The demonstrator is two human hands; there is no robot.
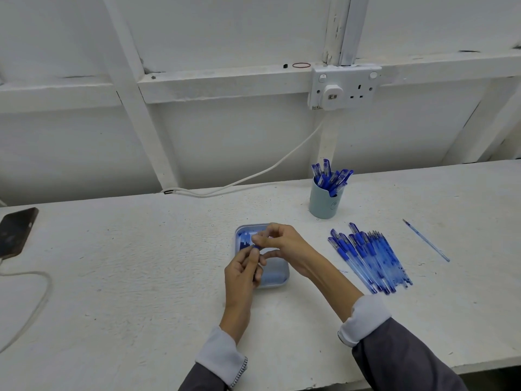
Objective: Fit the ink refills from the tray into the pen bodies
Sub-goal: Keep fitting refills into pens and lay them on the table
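Head view: left hand [243, 268] and right hand [286, 242] pinch 1 blue pen [256, 246] over the tray [277, 283]; cup [324, 206] holds pens [334, 177].

Pale blue tray [277, 275] on the counter [141, 263], blue pen piece [255, 245] pinched above it, clear pen bodies [369, 258] piled to its right, one thin refill [425, 240] alone farther right

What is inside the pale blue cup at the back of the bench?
Blue-capped pens stand in the cup, capped ends up and leaning apart. The cup wall hides their lower ends, so their count is unclear.
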